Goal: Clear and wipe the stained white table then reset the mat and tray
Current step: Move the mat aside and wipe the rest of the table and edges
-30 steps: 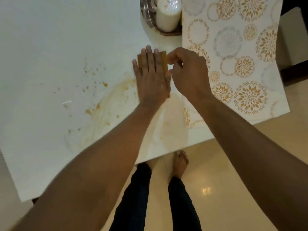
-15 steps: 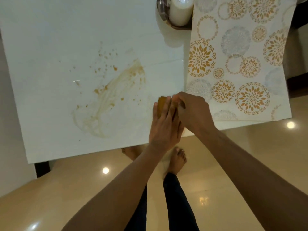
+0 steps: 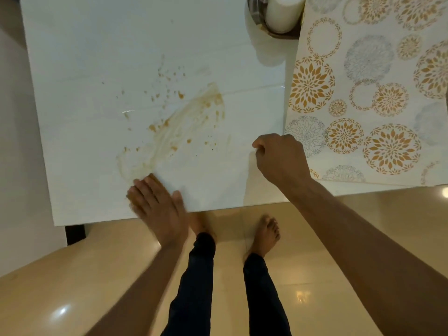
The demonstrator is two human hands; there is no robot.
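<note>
On the white table [image 3: 97,57], a brown smeared stain [image 3: 184,122] with scattered specks lies in the middle. My left hand [image 3: 157,204] presses flat near the front edge at the smear's lower end. It is blurred, and only a sliver of the brown wiping pad [image 3: 152,177] shows past its fingertips. My right hand [image 3: 278,158] hovers as a loose fist by the near left corner of the floral mat [image 3: 363,93]. Nothing shows in its curled fingers. The mat lies on the table's right side and covers the steel tray's [image 3: 254,8] right part.
A white cylinder [image 3: 282,13] stands in the tray at the far edge. The table's front edge [image 3: 218,209] runs just behind my left hand. My bare feet [image 3: 265,234] stand on glossy tiles below. A dark table leg [image 3: 75,235] shows at front left.
My left hand has slid the pad from beside the mat leftward along the front edge to the smear's lower end. My right hand has separated from it and stays by the mat's corner.
</note>
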